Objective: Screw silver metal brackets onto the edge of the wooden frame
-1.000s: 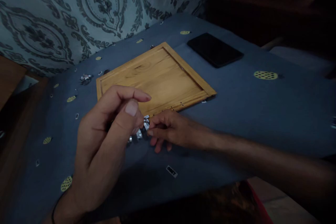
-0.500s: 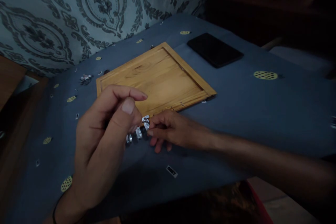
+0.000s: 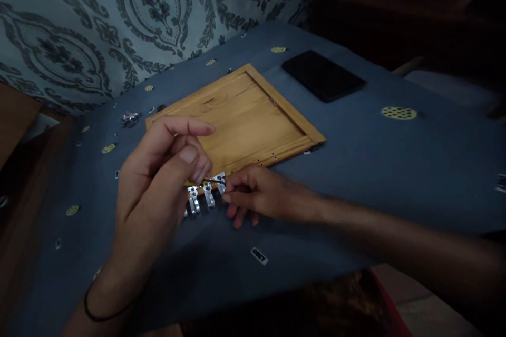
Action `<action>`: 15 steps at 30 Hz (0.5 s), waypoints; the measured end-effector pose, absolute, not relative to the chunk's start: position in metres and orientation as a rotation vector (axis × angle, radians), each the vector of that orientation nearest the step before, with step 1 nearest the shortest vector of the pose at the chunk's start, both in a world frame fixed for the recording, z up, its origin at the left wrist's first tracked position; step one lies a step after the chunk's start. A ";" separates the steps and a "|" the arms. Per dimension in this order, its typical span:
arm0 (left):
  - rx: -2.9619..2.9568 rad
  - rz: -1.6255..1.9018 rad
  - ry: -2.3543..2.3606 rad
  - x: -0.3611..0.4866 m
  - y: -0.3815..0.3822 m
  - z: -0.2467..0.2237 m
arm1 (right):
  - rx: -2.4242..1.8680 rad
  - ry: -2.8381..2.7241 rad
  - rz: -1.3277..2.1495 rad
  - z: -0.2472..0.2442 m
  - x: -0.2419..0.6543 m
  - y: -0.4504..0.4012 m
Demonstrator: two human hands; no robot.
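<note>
My left hand (image 3: pixel 169 163) is closed above the near edge of a framed wooden board (image 3: pixel 253 121), fingers curled and index finger raised. From under its fingers a thin dark-shafted tool (image 3: pixel 213 180) reaches toward the metal hooks; its handle is hidden by the hand. My right hand (image 3: pixel 256 195) pinches a small silver metal hook (image 3: pixel 221 185) at the board's edge. To its left, more metal hooks, among them a middle hook (image 3: pixel 209 196) and a left hook (image 3: pixel 193 201), sit in a row along that edge, overhanging it.
A black tablet-like slab (image 3: pixel 324 75) lies right of the board on the blue patterned tablecloth (image 3: pixel 415 179). Some small metal pieces (image 3: pixel 130 118) rest in a heap to the left. Behind the table hangs a patterned curtain (image 3: pixel 150 5). Several small dark holes run along the board's near edge.
My left hand has lifted slightly and turned, so more of the hooks and the thin shaft now show. My right hand keeps its place on the hook.
</note>
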State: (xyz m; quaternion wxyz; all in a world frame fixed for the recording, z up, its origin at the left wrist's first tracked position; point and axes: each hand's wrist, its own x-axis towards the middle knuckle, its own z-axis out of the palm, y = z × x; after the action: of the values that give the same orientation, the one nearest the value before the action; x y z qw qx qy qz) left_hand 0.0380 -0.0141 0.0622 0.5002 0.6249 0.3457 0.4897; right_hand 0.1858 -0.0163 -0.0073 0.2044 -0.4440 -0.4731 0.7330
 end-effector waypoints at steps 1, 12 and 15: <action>1.478 1.213 0.821 0.040 -0.013 0.061 | -1.241 -1.322 2.045 -0.008 0.186 -0.016; 1.445 1.300 0.732 0.050 -0.012 0.056 | -1.252 -1.309 2.038 -0.005 0.187 -0.017; 1.449 1.262 0.714 0.051 -0.010 0.056 | -1.228 -1.309 2.045 -0.005 0.187 -0.017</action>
State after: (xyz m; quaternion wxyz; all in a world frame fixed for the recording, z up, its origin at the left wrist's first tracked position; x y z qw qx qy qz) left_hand 0.0511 -0.0099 0.0557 0.5192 0.6042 0.2978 0.5260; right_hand 0.1870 -0.0172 -0.0055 0.2086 -0.4415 -0.4704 0.7350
